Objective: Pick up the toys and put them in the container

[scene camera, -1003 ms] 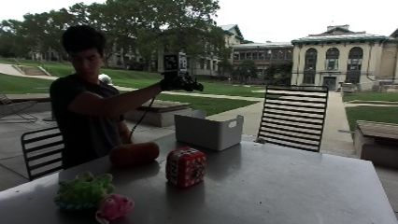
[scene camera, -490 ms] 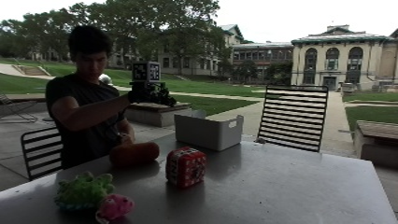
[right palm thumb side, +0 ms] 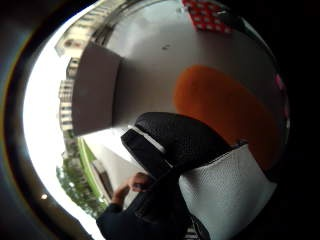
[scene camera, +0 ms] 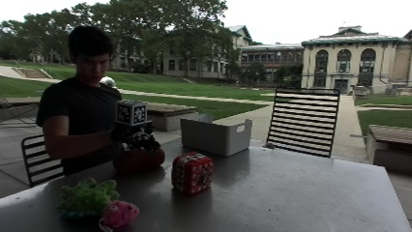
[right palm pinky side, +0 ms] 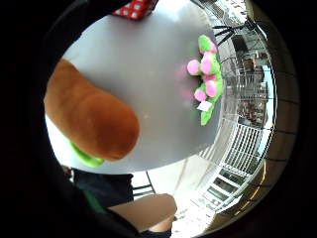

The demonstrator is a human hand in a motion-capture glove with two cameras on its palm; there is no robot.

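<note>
Hovering hand (scene camera: 138, 140) just above orange toy (scene camera: 138, 160)

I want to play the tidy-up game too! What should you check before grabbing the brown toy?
1. Hand over the brown toy: ok, it is right above it.
2. Fingers round the toy: cannot tell; the thumb looks curled above it, with no clear grip.
3. Brown toy lying free on the table: ok, nothing rests on it.
4. Box open on top: ok, it stands at the back of the table.
5. Way to the box clear: ok, the red toy sits nearer the front.
6. Other toys waiting: ok, the green and pink toy lies on the table too.
</note>
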